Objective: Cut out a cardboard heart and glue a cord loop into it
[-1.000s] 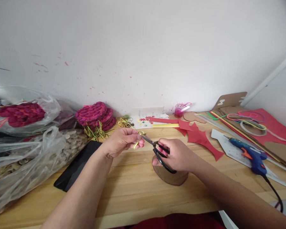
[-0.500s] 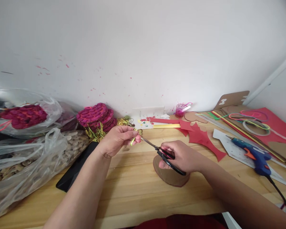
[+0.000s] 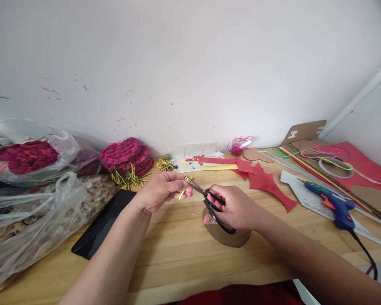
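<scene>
My left hand (image 3: 167, 189) pinches a yellow-green string (image 3: 181, 194), whose looped end hangs below the fingertips. Black-handled scissors (image 3: 213, 207) are in my right hand (image 3: 230, 206), with fingers and thumb through the handles. Their blades are parted and reach to the string at my left fingertips. Whether the blades touch the string I cannot tell. Under the right hand lies a brown cardboard disc (image 3: 230, 237), partly covered. Behind the left hand is a tangle of similar string (image 3: 165, 163).
Left are a stack of magenta textured discs (image 3: 127, 154), a plastic bag of brown pieces (image 3: 92, 190) and a black flat device (image 3: 98, 231). Right are red paper scraps (image 3: 266, 184) and a blue glue gun (image 3: 336, 207) with its cord. A pink-stained cup (image 3: 237, 147) stands by the wall.
The scissors have moved left and their blades have opened wider around the string. My left hand has shifted slightly right, still pinching it. The view has turned a little.
</scene>
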Available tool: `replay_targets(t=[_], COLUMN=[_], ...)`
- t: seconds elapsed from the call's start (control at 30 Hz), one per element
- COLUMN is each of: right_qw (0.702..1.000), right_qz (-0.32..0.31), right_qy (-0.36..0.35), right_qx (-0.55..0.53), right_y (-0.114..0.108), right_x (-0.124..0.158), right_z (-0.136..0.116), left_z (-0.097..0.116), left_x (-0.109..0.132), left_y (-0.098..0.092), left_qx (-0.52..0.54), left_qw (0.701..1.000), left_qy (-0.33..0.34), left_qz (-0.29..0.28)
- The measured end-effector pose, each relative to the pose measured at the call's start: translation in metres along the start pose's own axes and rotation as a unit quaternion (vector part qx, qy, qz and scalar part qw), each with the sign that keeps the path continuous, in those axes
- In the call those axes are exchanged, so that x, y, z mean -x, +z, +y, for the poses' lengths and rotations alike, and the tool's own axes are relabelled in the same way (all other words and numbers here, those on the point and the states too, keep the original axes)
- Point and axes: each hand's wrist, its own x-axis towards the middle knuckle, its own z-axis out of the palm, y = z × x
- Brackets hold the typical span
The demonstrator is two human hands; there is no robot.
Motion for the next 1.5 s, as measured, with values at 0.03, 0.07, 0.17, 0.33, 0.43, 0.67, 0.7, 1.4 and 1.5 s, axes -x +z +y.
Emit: replay_targets(t=[0.03,0.07,0.17,0.33,0.43,0.67,0.7,1.4,1.5], right_qw=[1.000,1.000,1.000,1.000,1.000,1.000,1.000,0.994,0.980], right_qz=[0.006,0.010,0.018,0.010,0.004,-0.003,-0.006,0.097,0.111], right_qy=[-0.002,-0.005,-0.006,-0.004,-0.002,0.010,0.013,0.006,0.067], right_qx=[0.003,0.007,0.019,0.020,0.006,-0.002,-0.007,0.055,0.149], right_y=[0.001,0.001,0.000,-0.001,-0.001,0.000,0.000,-0.003,-0.013], right_x=[0.000,0.000,0.000,-0.001,-0.001,-0.001,-0.001,-0.010,-0.016], right_z=[0.000,0.001,0.000,0.000,0.002,0.005,0.005,0.021,0.029], left_z=[0.000,0.000,0.000,0.000,-0.001,-0.001,-0.001,0.003,0.003], left_x=[0.000,0.000,-0.001,-0.001,0.000,0.001,0.001,0.002,0.002], left_y=[0.000,0.000,0.000,-0.001,-0.002,-0.003,-0.003,-0.008,-0.011], left_qx=[0.000,-0.003,-0.018,-0.035,-0.045,-0.051,-0.051,-0.071,-0.078], left_qw=[1.000,1.000,0.999,0.999,0.998,0.998,0.998,0.997,0.997], left_qy=[0.000,0.000,0.001,-0.007,-0.011,-0.012,-0.012,0.011,0.013], left_qz=[-0.006,-0.013,-0.029,-0.034,-0.033,-0.032,-0.031,-0.029,-0.022])
